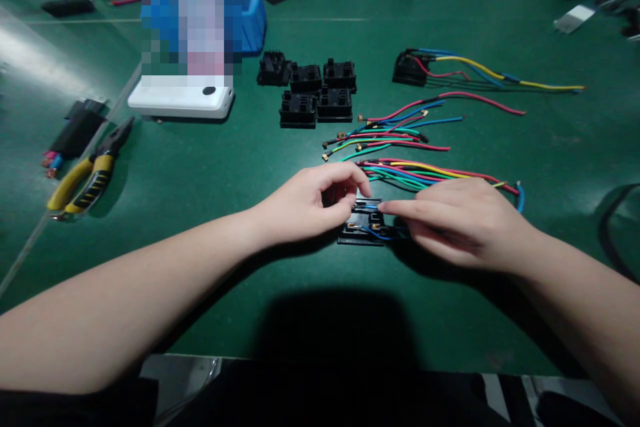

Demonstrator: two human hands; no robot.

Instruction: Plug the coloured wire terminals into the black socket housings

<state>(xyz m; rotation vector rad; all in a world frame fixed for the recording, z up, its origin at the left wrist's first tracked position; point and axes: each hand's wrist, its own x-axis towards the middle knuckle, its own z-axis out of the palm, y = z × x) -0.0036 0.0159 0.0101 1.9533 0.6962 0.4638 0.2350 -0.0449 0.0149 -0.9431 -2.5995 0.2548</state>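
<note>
On the green table before me lies a black plastic socket housing (362, 237) with small metal terminals and blue wires (373, 231) at it. My left hand (320, 203) curls around its upper left side, thumb and forefinger at its edge. From the right, my right hand (455, 220) reaches across with the forefinger stretched onto a blue wire at the housing's top; its other fingers are bent under, and a wire runs toward them. The right thumb is mostly hidden. Just behind both hands lies a bundle of red, yellow, blue and green wires (415, 170).
Several black housings (317, 90) stand farther back, and loose wires with metal terminals (390, 137) lie nearer. At the back right is a wired housing (413, 70). Yellow-handled pliers (95, 170), a white power bank (180, 100) and a blue bin (255, 20) are on the left.
</note>
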